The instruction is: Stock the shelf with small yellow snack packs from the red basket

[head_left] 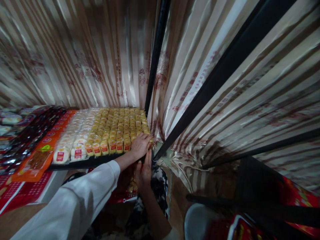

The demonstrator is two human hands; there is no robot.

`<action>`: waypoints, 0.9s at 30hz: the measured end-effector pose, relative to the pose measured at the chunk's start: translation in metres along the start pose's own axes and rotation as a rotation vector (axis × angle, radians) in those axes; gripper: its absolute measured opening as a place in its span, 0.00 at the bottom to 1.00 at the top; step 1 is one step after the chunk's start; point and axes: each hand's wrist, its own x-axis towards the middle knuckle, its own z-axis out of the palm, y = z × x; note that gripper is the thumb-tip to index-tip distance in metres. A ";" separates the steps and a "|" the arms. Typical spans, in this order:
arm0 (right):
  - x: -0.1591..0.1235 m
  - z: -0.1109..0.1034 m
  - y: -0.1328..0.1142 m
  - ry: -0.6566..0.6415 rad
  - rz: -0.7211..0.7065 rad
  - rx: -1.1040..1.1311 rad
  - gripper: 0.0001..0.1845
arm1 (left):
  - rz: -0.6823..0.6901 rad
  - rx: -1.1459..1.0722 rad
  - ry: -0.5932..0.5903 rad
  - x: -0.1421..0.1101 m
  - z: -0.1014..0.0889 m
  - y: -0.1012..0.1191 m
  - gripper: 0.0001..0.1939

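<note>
My left hand [141,145], in a long white sleeve, lies on the right front corner of a black shelf [82,164]. Its fingers curl over the end of a row of small yellow packets [117,128]. Just below it, my right hand [144,169] reaches up from under the shelf. Those fingers are stretched upward against the shelf's front edge, beside the foot of a black post [156,56]. Nothing shows in the right hand.
White round packets [75,146], orange packs [41,155] and dark red packs [30,133] fill the shelf to the left. Striped shiny curtains [87,53] hang behind and to the right. Slanted black bars [225,66] cross on the right. Below right are a pale round container [197,221] and red packaging [295,196].
</note>
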 end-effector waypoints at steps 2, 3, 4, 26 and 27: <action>0.007 0.002 0.002 0.005 0.003 0.002 0.30 | 0.018 0.051 -0.028 0.004 0.000 -0.004 0.15; 0.010 0.003 0.004 0.007 0.001 0.003 0.30 | 0.021 0.073 -0.041 0.005 -0.001 -0.006 0.15; 0.014 0.005 0.007 0.008 -0.003 0.003 0.30 | 0.024 0.091 -0.052 0.007 0.000 -0.008 0.14; 0.034 0.027 0.030 -0.026 -0.163 -0.259 0.21 | 0.081 0.036 -0.011 -0.035 0.006 0.001 0.13; 0.034 0.028 0.031 -0.048 -0.165 -0.276 0.21 | 0.057 0.010 -0.008 -0.042 0.010 0.002 0.14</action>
